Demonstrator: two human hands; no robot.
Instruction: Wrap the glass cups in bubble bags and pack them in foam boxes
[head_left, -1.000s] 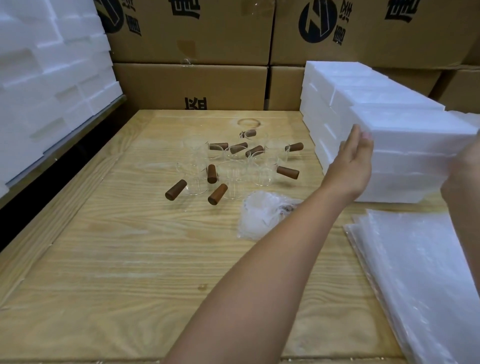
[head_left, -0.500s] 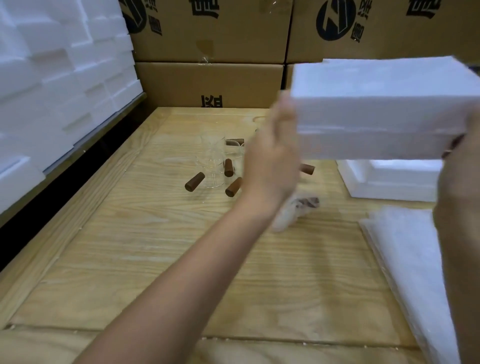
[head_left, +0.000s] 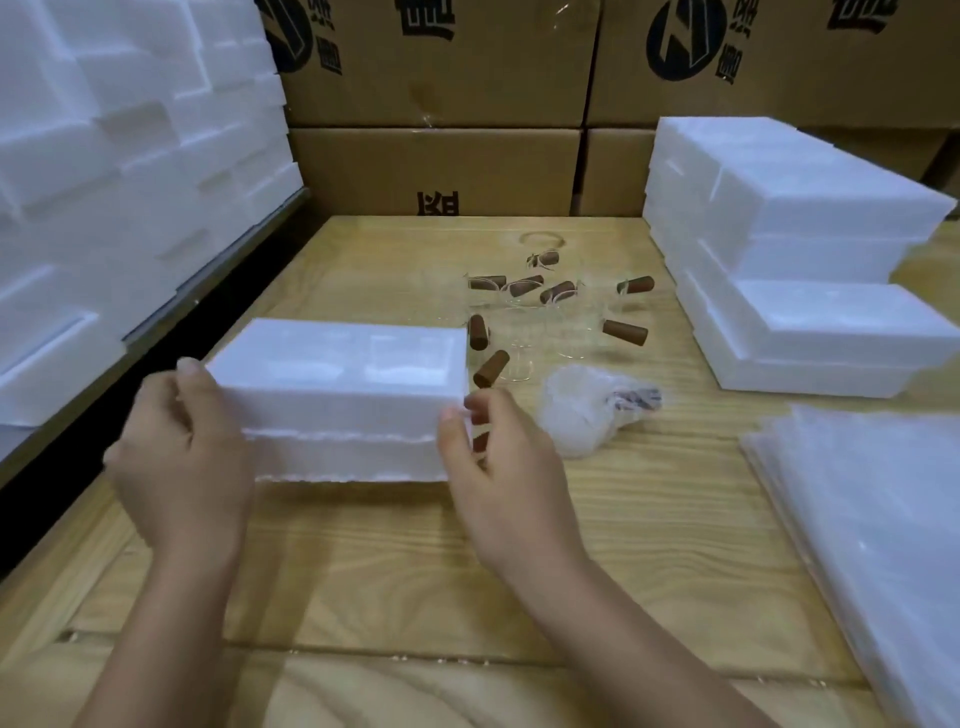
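One foam box (head_left: 337, 364) lies crosswise (long axis left-right).

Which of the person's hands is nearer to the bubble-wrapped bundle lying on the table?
Right. The right hand holds the right end of the foam box, beside the bubble-wrapped bundle; the left hand holds the box's left end, with the box between it and the bundle.

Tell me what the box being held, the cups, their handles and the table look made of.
Box: white expanded foam, matte, with a grainy, crumbly seam between lid and base.
Cups: clear glass by the look, glossy, with see-through walls and thin bright rims; clear plastic can't be excluded.
Handles: brown, matte, probably wood.
Table: pale wood with visible grain, lightly finished.
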